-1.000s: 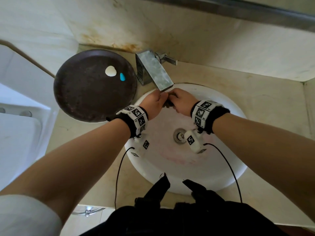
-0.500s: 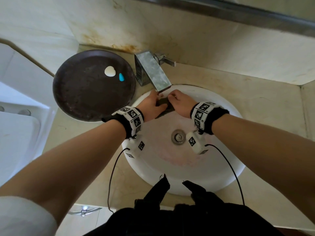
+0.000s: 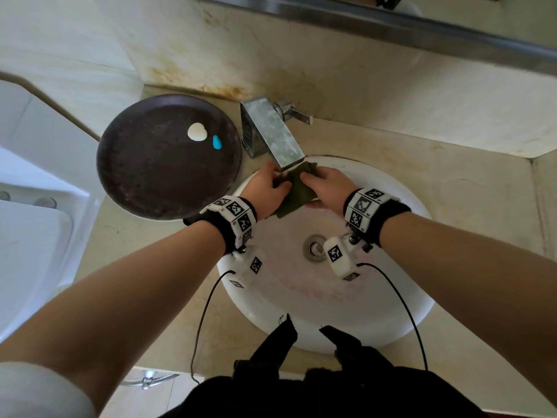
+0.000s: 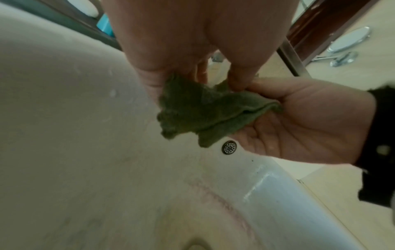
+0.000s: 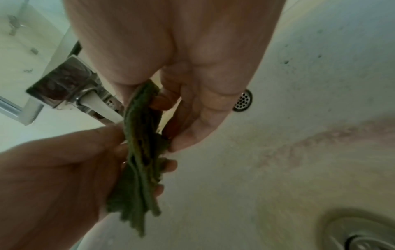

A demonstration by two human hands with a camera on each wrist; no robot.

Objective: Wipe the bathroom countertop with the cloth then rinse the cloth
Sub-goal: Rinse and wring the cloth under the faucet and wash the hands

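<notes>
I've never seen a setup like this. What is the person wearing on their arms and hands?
The hands are bare, without gloves. Each wrist carries a black band faced with white tiles printed with black square codes. Under each band hangs a small white camera block, also coded, trailing a thin black cable. A white sleeve shows on the left upper arm.

Dark round tray bearing shell

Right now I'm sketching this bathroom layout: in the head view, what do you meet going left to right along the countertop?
Dark round tray → white shell-shaped piece → small blue piece → metal faucet → left hand → green cloth → right hand.
</notes>
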